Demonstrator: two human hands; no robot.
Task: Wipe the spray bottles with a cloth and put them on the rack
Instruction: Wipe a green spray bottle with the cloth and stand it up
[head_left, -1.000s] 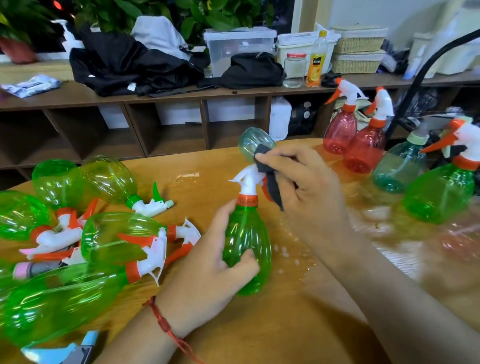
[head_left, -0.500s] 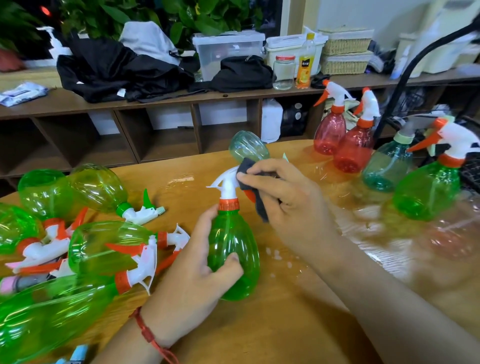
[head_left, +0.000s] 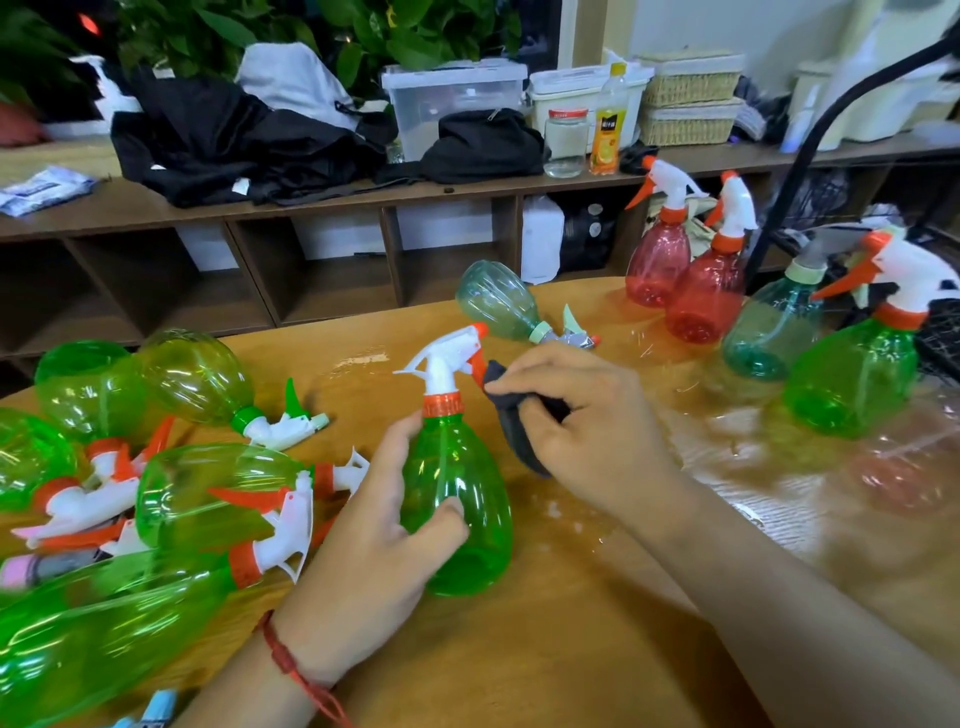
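A green spray bottle (head_left: 460, 493) with a white and orange trigger head stands upright on the wooden table (head_left: 571, 649). My left hand (head_left: 374, 551) grips its body from the left. My right hand (head_left: 582, 436) pinches a dark cloth (head_left: 511, 421) just right of the bottle's neck, beside the orange trigger. Several green bottles (head_left: 208, 493) lie in a heap at the left. A teal bottle (head_left: 501, 301) lies on its side behind my hands.
Two red bottles (head_left: 685, 275), a teal bottle (head_left: 774, 327) and a green bottle (head_left: 852, 374) stand at the right, by a black wire rack (head_left: 940, 338). A low wooden shelf unit (head_left: 311, 208) with bags, boxes and jars runs along the back.
My right hand with the cloth has come off the trigger head and dropped to the right of the neck, so the white head now shows in full. My left hand keeps hold of the bottle.
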